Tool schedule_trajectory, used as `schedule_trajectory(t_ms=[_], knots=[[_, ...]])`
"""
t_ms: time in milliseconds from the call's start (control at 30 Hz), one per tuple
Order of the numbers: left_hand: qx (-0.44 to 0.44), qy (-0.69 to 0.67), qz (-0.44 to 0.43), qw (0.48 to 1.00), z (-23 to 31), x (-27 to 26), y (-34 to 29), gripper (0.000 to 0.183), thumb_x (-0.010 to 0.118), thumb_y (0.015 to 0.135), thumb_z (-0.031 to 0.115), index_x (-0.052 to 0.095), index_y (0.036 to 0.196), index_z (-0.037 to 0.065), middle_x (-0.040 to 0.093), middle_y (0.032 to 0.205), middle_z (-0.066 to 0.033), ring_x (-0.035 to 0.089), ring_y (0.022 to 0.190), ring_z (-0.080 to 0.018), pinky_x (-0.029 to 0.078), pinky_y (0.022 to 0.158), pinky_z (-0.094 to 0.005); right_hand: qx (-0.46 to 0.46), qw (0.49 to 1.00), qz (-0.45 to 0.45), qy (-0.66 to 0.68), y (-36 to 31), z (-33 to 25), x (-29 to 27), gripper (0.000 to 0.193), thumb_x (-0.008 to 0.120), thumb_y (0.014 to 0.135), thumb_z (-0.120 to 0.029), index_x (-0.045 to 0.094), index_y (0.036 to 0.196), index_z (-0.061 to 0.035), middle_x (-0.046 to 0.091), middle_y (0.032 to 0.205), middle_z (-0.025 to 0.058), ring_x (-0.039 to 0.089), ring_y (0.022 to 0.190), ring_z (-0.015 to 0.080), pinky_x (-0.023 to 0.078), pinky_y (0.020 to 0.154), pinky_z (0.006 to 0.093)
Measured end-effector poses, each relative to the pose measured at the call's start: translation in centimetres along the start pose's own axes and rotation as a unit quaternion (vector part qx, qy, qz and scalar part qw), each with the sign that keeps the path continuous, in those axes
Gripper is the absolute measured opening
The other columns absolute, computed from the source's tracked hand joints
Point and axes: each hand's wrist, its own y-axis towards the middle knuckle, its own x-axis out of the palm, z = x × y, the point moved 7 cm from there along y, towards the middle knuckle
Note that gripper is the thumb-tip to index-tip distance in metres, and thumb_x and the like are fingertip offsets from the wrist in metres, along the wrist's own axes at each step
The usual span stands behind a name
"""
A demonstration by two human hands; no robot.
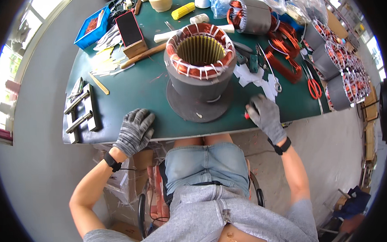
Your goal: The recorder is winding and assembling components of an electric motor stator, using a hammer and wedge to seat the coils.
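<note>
Centrally, a wire-wound motor core (203, 87) stands upright on a round base (189, 114) on the green table (130, 90).
A grey wall (43, 83) with windows (2, 74) lies left of the table; grey floor (320, 138) shows at right. The left hand (135, 128), gloved, rests released at the near edge. The gloved right hand (266, 115) curls around or beside a red object (246, 115), mostly hidden; whether it grips or merely touches this cannot be told. The lower interior of the core is dark, and clear bags (315, 8) at the far right are partly cut off.
</note>
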Motion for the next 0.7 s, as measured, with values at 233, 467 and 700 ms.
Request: schedule_trajectory(t_ms=[233, 467, 700], knots=[[0.088, -0.107, -0.055, 0.989, -0.5, 1.1, -0.6, 0.048, 0.055, 0.077, 0.028, 0.052, 0.118, 0.004, 0.048, 0.12, -0.0211, 0.048, 0.11, -0.0397, 0.037, 0.095, -0.0537, -0.064, 0.997, 0.004, 0.053, -1.8, 0.0, -0.4, 0.012, 0.061, 0.073, -0.018, 0.054, 0.079, -0.0106, 0.054, 0.08, 0.0092, 0.053, 0.07, 0.029, 0.04, 0.061, 0.0427], [0.087, -0.139, -0.075, 0.984, -0.9, 0.8, 0.1, 0.045, 0.057, 0.075, 0.031, 0.056, 0.113, 0.008, 0.052, 0.115, -0.0189, 0.051, 0.106, -0.038, 0.04, 0.092, -0.0534, -0.093, 0.989, -0.086, 0.081, -2.5, 0.6, 0.3, 0.021, 0.065, 0.069, -0.019, 0.054, 0.086, -0.0125, 0.056, 0.087, 0.009, 0.054, 0.076, 0.0284, 0.041, 0.065, 0.0421], [0.065, -0.112, -0.062, 0.99, -1.1, 1.1, -0.1, 0.046, 0.058, 0.073, 0.03, 0.056, 0.113, 0.009, 0.051, 0.119, -0.018, 0.048, 0.112, -0.035, 0.037, 0.098, -0.0503, -0.023, 0.982, -0.181, 0.044, -1.5, 0.3, 1.5, 0.019, 0.063, 0.073, -0.023, 0.057, 0.085, -0.0099, 0.058, 0.092, 0.0108, 0.053, 0.087, 0.0308, 0.042, 0.073, 0.0457]])
